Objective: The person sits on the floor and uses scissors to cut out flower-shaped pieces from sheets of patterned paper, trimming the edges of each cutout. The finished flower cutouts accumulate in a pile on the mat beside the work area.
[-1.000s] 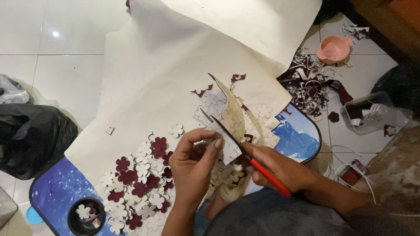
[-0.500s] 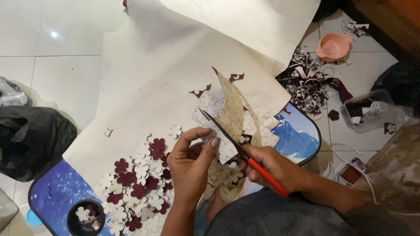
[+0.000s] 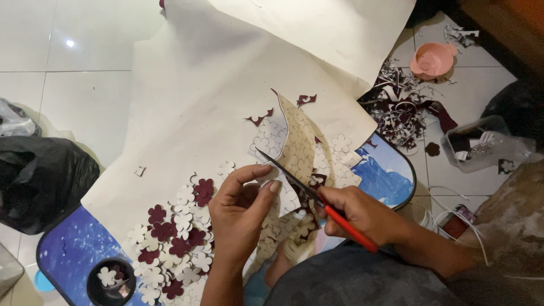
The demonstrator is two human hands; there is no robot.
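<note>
A strip of cream sheet printed with flower outlines (image 3: pixel 299 141) stood curled above the low desk (image 3: pixel 391 175), its lower end pinched between the thumb and fingers of the left hand (image 3: pixel 241 212), which was closed on it near the desk's middle. The right hand (image 3: pixel 354 212) was wrapped around the red handles of a pair of scissors (image 3: pixel 309 192), whose dark blades pointed up and left and met the sheet just beside the left fingertips (image 3: pixel 274 185); the blades looked nearly closed, though the view was too small to be sure. Left of the hands, a heap of cut-out flowers in cream and maroon (image 3: pixel 170 243) lay on the large cream paper (image 3: pixel 215 96) that covered most of the desk and spilled onto the white tiled floor (image 3: pixel 68 73). A small black cup (image 3: pixel 109 280) holding a few flowers sat at the desk's near left corner. Well apart, to the upper right, a pile of maroon and white offcuts (image 3: pixel 402 110) lay on the floor near a pink bowl (image 3: pixel 432 59) and a clear plastic tub (image 3: pixel 481 144). A black plastic bag (image 3: pixel 42 181) sat to the left.
</note>
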